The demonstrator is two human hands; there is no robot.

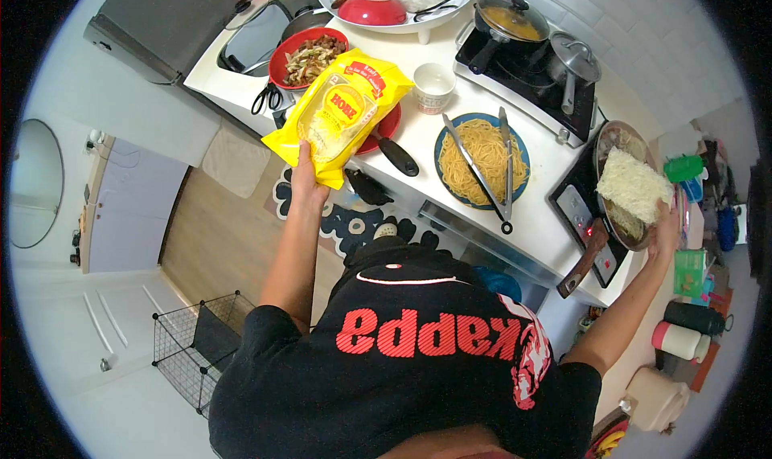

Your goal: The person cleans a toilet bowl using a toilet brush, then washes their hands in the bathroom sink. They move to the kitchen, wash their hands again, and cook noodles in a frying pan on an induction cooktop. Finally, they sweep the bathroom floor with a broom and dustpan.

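My left hand (pixel 309 178) grips the lower end of a yellow plastic noodle packet (pixel 341 114), which still shows pale noodles through its window. In my right hand (pixel 663 224) is a block of dry noodles (pixel 633 184), held over a pan (pixel 648 242) with a wooden handle. More noodle pieces lie in that pan, which sits on an induction cooker (pixel 579 212) with a lit red light. Between my hands, a blue plate (pixel 464 120) holds cooked noodles (pixel 476 157), with metal tongs (pixel 473 166) resting across it.
A red bowl (pixel 277 67) of cooked food, black-handled scissors (pixel 267 99) and a paper cup (pixel 434 88) stand on the counter. Behind are a lidded glass-topped pan (pixel 511 17) and a small lidded pot (pixel 574 61) on a stove. A black-handled pan (pixel 398 157) overhangs the front edge.
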